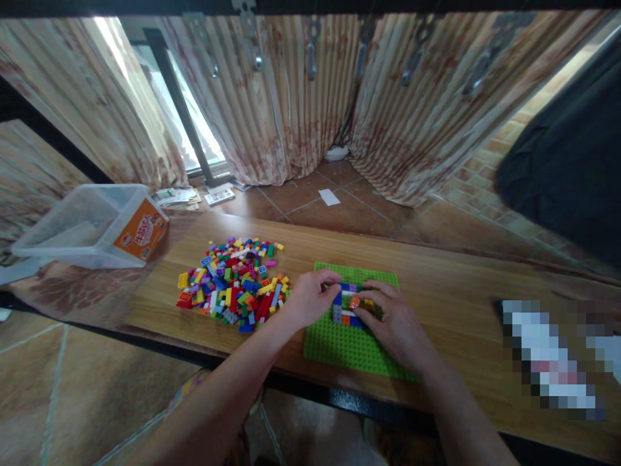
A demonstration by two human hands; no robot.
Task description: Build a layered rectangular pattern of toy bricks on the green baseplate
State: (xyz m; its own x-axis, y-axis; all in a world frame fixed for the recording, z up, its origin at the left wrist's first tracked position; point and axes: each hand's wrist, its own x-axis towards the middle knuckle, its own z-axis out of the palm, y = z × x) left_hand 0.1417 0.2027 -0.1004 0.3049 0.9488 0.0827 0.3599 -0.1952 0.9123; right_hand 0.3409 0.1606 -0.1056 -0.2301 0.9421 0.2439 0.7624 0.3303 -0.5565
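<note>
On my feed, I have the right hand (395, 323) pinching a small orange plastic brick (355, 302) between thumb and fingers, at the rectangular outline of blue, grey, white and orange bricks (336, 314) on the flat green studded baseplate (339, 353). The left hand (310, 298) bends in at that outline's left side (I cannot tell whether its fingertips grip anything), with a loose heap of multicoloured plastic bricks (233, 288) farther left on the brown wooden tabletop (460, 304).

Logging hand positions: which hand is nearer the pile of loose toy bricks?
Left. The left hand is beside the pile, over the left edge of the green baseplate; the right hand is farther, over its right side.
</note>
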